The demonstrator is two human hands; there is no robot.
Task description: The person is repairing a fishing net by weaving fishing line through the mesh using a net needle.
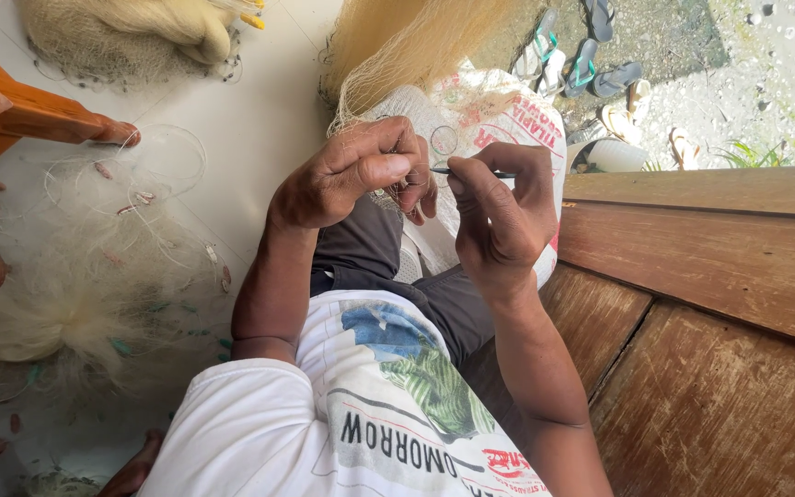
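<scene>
A pale tiled floor (259, 120) fills the left of the frame, worn wooden boards (720, 304) the right. At centre your left hand (361, 170) is clenched around pale, hair-fine fishing net (407, 46), which fans toward the top of the frame. Just beside it, your right hand (499, 207) pinches a thin dark netting needle (453, 171), above a white printed sack (508, 120).
</scene>
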